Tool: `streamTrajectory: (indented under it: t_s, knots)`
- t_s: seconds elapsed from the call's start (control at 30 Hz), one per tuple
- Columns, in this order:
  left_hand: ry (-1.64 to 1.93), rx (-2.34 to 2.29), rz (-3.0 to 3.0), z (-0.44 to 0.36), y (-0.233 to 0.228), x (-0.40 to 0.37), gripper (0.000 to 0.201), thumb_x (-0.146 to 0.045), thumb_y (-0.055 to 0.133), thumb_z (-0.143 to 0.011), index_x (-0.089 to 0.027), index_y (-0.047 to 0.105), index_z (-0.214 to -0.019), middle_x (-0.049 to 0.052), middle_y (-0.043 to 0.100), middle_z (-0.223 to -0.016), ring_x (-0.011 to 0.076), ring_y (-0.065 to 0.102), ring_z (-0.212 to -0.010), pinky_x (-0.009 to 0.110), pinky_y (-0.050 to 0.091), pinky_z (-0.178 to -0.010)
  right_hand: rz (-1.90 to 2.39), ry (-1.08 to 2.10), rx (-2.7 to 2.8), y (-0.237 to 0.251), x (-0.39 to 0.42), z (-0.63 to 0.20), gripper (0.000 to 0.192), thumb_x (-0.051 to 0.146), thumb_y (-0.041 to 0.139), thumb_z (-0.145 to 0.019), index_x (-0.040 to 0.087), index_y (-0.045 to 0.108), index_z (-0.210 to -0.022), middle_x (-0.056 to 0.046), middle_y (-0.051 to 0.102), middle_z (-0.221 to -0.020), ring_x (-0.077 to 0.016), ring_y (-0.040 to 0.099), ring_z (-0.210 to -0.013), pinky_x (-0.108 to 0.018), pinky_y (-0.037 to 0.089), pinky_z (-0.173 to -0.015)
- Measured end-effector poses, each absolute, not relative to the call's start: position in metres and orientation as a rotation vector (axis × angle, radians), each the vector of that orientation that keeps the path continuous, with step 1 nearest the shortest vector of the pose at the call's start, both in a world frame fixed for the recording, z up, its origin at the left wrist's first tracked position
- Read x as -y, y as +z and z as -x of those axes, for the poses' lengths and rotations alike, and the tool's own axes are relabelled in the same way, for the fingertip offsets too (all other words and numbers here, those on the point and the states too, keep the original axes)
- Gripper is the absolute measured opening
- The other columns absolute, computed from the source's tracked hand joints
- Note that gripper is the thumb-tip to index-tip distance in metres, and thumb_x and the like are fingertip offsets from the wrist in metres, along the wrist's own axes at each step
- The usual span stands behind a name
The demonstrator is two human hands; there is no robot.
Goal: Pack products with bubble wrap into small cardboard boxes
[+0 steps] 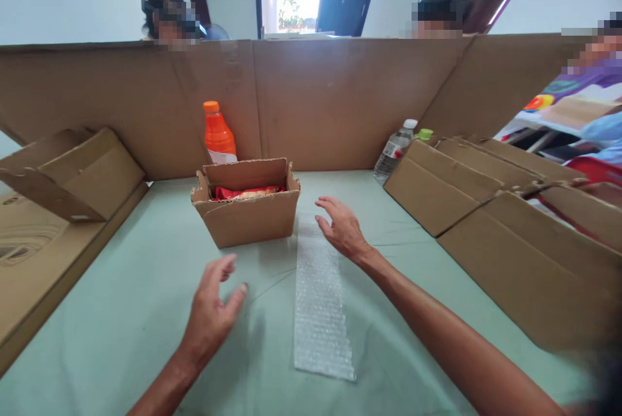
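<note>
1. Picture a clock laid on the middle of the counter, the person at six. The left grip, a bare hand between eight and nine o'clock, is wide, thumb and fingers parted around air.
2. The right grip, at one o'clock, is loosely spread, its fingers pointing towards ten. It overlaps the wrap's far end from where I look; I cannot tell whether they touch.
3. The bubble wrap strip lies flat through the clock's centre, from twelve to between five and six.
4. Between ten and eleven stands an uncovered cardboard box with a red packet inside.
5. Behind that, towards eleven, is an orange bottle. Farther off at one stands a clear bottle.
6. Larger cardboard boxes fill two to three; more cardboard sits at ten.
7. A cardboard screen crosses twelve, with people's heads beyond it.
</note>
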State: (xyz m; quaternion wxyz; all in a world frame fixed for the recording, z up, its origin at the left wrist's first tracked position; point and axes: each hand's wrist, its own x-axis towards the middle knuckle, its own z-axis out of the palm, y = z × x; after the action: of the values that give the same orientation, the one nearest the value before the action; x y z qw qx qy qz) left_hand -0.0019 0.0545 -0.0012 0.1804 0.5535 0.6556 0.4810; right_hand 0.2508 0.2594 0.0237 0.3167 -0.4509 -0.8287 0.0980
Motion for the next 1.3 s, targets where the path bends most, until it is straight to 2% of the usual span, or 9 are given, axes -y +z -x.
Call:
streamTrajectory:
  t_s: [0.13, 0.3, 0.47, 0.67, 0.8, 0.87, 0.97, 1.13, 1.3]
  knots:
    - [1.597, -1.894, -1.141, 0.037, -0.011, -0.099, 0.075, -0.041, 0.069, -0.08, -0.021, 0.04, -0.146, 0.018, 0.044, -0.15, 0.0305, 0.055, -0.127, 0.045, 0.055, -0.094, 1.065, 0.773, 2.136, 0.015, -0.242, -0.219, 0.054, 0.027, 0.058, -0.087, 0.017, 0.052, -0.139, -0.014, 0.065, -0.132, -0.025, 0.065, -0.11, -0.04, 0.054, -0.09]
    - [1.692, -1.818, -1.128, 0.046, -0.017, -0.15, 0.066, -0.035, 0.069, -0.078, -0.016, 0.048, -0.137, 0.016, 0.06, -0.128, 0.0275, 0.06, -0.116, 0.043, 0.053, -0.096, 1.182, 0.917, 2.036, 0.008, -0.252, -0.187, 0.061, 0.028, 0.059, -0.085, 0.014, 0.048, -0.143, -0.014, 0.068, -0.125, -0.0191, 0.065, -0.079, -0.038, 0.054, -0.08]
    - [1.696, -1.845, -1.114, 0.055, -0.023, -0.188, 0.068, -0.027, 0.068, -0.078, -0.015, 0.045, -0.14, 0.014, 0.06, -0.128, 0.0239, 0.058, -0.119, 0.041, 0.044, -0.109, 1.152, 0.901, 2.004, 0.006, -0.28, -0.177, 0.059, 0.019, 0.057, -0.082, 0.016, 0.052, -0.14, -0.012, 0.067, -0.13, -0.0231, 0.066, -0.104, -0.035, 0.056, -0.084]
    - [1.53, -1.983, -1.155, 0.053, -0.027, -0.151, 0.085, -0.028, 0.07, -0.077, -0.016, 0.033, -0.153, 0.023, 0.039, -0.155, 0.0352, 0.048, -0.135, 0.053, 0.046, -0.106, 1.141, 0.705, 2.151, 0.012, -0.261, -0.251, 0.042, 0.021, 0.057, -0.086, 0.017, 0.065, -0.127, -0.012, 0.067, -0.133, -0.0251, 0.064, -0.117, -0.039, 0.057, -0.091]
    - [1.092, -1.732, -1.93, 0.026, -0.037, -0.072, 0.052, -0.019, 0.056, -0.084, -0.026, 0.058, -0.135, 0.011, 0.064, -0.136, 0.0307, 0.057, -0.128, 0.054, 0.047, -0.108, 1.149, 0.566, 2.317, 0.008, -0.222, -0.313, 0.031, 0.018, 0.054, -0.089, 0.023, 0.071, -0.114, -0.007, 0.074, -0.12, -0.0233, 0.068, -0.107, -0.041, 0.058, -0.09]
    - [0.861, -1.396, -2.251, 0.001, -0.037, -0.044, 0.056, -0.009, 0.051, -0.079, -0.028, 0.061, -0.131, 0.007, 0.062, -0.14, 0.0293, 0.052, -0.136, 0.054, 0.044, -0.112, 1.18, 0.473, 2.38, 0.002, -0.216, -0.32, 0.032, 0.016, 0.054, -0.089, 0.023, 0.071, -0.116, -0.007, 0.074, -0.12, -0.0238, 0.067, -0.111, -0.043, 0.056, -0.097]
    - [0.619, -1.151, -2.411, -0.039, -0.028, -0.029, 0.063, -0.008, 0.055, -0.072, -0.023, 0.059, -0.133, 0.011, 0.054, -0.15, 0.0329, 0.044, -0.143, 0.058, 0.042, -0.113, 1.2, 0.317, 2.555, -0.002, -0.225, -0.299, 0.036, 0.014, 0.056, -0.09, 0.02, 0.068, -0.124, -0.01, 0.068, -0.133, -0.0268, 0.061, -0.125, -0.047, 0.049, -0.106]
    - [0.489, -1.116, -2.359, -0.065, -0.015, -0.036, 0.059, -0.017, 0.06, -0.075, -0.011, 0.058, -0.133, 0.018, 0.061, -0.139, 0.0341, 0.051, -0.132, 0.057, 0.042, -0.111, 1.192, 0.316, 2.683, 0.006, -0.231, -0.287, 0.038, 0.012, 0.057, -0.09, 0.018, 0.067, -0.126, -0.013, 0.064, -0.139, -0.0309, 0.055, -0.133, -0.052, 0.044, -0.107]
    - [0.625, -1.127, -2.285, -0.053, -0.023, -0.026, 0.077, -0.013, 0.056, -0.073, -0.015, 0.04, -0.148, 0.017, 0.057, -0.142, 0.0307, 0.051, -0.13, 0.054, 0.041, -0.11, 0.837, 0.32, 2.818, 0.016, -0.146, -0.337, 0.047, 0.01, 0.058, -0.084, 0.021, 0.065, -0.129, -0.013, 0.061, -0.142, -0.0292, 0.055, -0.13, -0.051, 0.044, -0.103]
